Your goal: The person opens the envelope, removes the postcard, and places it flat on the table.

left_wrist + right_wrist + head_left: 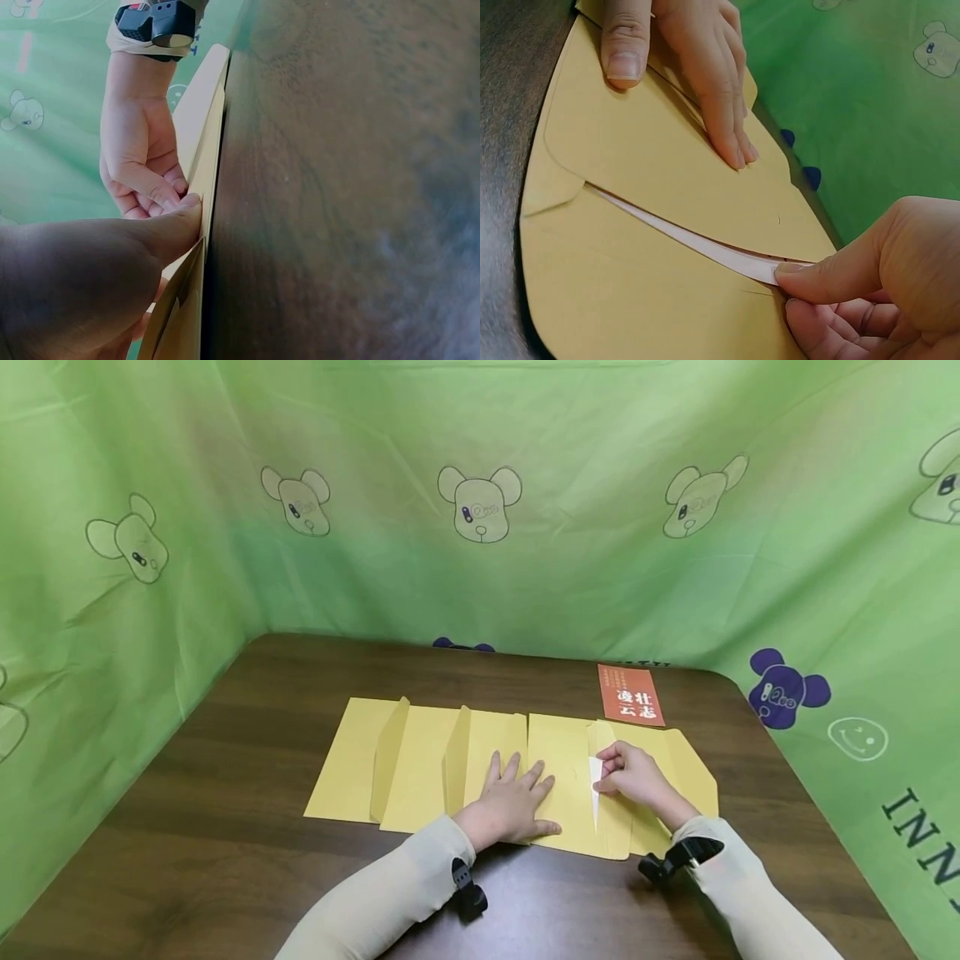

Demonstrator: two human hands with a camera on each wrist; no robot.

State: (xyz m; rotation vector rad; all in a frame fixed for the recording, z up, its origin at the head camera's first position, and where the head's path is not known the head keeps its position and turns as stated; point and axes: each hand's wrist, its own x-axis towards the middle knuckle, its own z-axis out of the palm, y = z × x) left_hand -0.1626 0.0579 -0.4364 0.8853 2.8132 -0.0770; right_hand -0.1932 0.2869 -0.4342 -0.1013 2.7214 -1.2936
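Several yellow paper envelopes (430, 756) lie overlapping in a row on the table, some flaps standing up. My left hand (513, 806) presses flat on the middle ones, fingers spread. To its right, my right hand (633, 774) pinches a narrow white paper (596, 785) between thumb and fingers. In the right wrist view the white paper (705, 244) shows as a long tapering strip along the edge of a yellow envelope (652, 157); how far it runs underneath is hidden. The left wrist view shows both hands close together, seen edge-on to the envelopes.
A red card (631, 695) with white characters lies behind the right end of the row. The dark wooden table (172, 827) has a green printed curtain (480, 585) around its back and sides.
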